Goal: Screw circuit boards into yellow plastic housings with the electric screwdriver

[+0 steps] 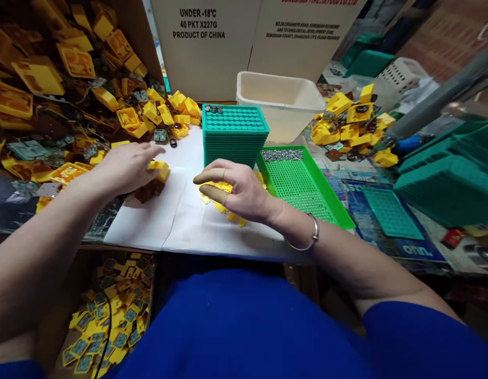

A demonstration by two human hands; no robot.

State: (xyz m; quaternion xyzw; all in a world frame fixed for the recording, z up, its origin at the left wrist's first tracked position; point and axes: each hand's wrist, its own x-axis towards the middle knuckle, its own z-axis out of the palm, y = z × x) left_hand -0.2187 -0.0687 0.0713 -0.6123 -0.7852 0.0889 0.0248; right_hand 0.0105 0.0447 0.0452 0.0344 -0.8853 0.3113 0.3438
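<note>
My left hand (127,164) is at the left of the white work surface, fingers stretched out. Right by its fingers is a yellow plastic housing (160,170), with a dark brown piece (149,192) below it; the hand partly hides both. Tan finger covers sit on two fingers of my right hand (241,192), which are extended and apart. Beneath that hand lies a heap of small yellow plastic pieces (222,207), partly hidden by it. Nothing shows between the right fingers; the thumb is out of sight.
A stack of teal trays (236,139) stands ahead, small round parts on top. Right of it are a green perforated tray (302,181) holding metal bits and a whitish plastic bin (281,100). Yellow housings pile up left (76,60) and right (354,123); a box below holds more (119,316).
</note>
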